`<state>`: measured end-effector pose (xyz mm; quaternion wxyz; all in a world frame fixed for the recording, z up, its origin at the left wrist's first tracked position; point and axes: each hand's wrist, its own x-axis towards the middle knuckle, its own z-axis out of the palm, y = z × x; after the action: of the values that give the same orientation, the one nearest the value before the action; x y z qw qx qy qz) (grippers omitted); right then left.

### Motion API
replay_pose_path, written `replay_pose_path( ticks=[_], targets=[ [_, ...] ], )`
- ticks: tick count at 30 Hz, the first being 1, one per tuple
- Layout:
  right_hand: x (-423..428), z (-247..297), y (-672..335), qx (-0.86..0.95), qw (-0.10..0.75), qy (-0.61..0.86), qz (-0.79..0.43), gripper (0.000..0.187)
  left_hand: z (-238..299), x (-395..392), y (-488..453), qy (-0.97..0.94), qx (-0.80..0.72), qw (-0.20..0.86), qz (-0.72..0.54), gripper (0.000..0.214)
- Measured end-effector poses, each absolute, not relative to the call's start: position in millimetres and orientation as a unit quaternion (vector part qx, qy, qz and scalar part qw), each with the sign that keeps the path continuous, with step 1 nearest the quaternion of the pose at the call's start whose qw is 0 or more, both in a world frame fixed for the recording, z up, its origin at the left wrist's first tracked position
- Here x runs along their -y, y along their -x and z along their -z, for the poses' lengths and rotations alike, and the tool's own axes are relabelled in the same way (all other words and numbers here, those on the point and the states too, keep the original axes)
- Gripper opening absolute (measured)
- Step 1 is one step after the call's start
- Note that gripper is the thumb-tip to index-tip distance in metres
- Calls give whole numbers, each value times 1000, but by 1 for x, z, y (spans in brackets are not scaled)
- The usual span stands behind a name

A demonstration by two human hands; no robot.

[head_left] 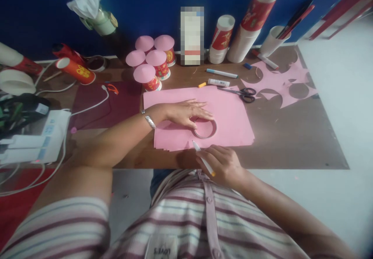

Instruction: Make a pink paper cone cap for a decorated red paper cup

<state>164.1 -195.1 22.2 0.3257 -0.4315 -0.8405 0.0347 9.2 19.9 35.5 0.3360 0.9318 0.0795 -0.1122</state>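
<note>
A stack of pink paper sheets (233,123) lies on the table before me. My left hand (186,113) rests on the top sheet, its thumb and index finger against a thin round ring (216,129) lying flat on the paper. The other fingers stretch out over the sheet. Below the ring, my right hand (223,164) grips a white marker (206,162) with an orange end. The marker's tip hovers near the stack's front edge, apart from the ring; whether it touches paper I cannot tell.
Black-handled scissors (247,94), a glue stick (219,82), an orange cap (201,84) and a blue-white marker (222,73) lie behind the paper. Pink scraps (287,78) are at right. Red cups with pink cone tops (145,73), stacked paper cups (247,37) and a power strip (52,134) stand around.
</note>
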Motion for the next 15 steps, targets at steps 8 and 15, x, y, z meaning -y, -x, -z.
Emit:
replay_pose_path(
  ticks=[8, 15],
  targets=[
    [182, -9, -146, 849, 260, 446, 109, 7, -38, -24, -10, -923, -87, 337, 163, 69],
    [176, -5, -135, 840, 225, 472, 145, 9, -40, -23, -10, -921, -87, 340, 167, 64]
  ],
)
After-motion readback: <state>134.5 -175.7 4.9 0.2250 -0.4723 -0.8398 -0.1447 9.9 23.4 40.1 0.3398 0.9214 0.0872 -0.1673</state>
